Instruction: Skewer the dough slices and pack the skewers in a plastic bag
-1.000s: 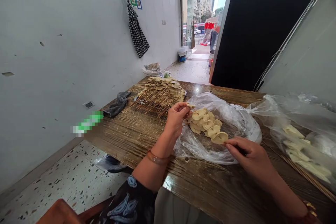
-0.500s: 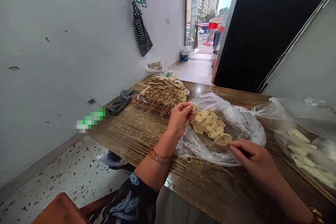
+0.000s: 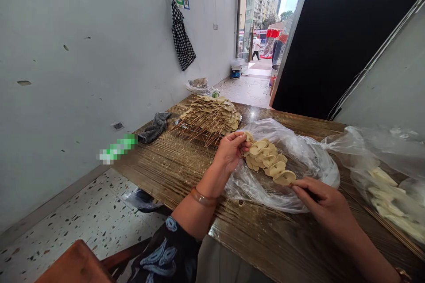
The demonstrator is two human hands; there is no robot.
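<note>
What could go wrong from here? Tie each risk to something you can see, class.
1. The left hand pinches a slice in its fingertips; it could tear or drop.
2. Sticks jut out near that hand and might prick it.
3. The cloth lies at the table's edge; a nudge could send it off.

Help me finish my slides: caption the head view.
Left hand pinching a pale slice, right hand holding a skewer of slices over a clear plastic bag.

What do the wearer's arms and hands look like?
The left hand and right hand are gloveless. A glossy brown bangle circles the left forearm, below a black sleeve with pale-blue swirling motifs. A gold-toned bracelet on the right wrist is partly cut off by the frame.
</note>
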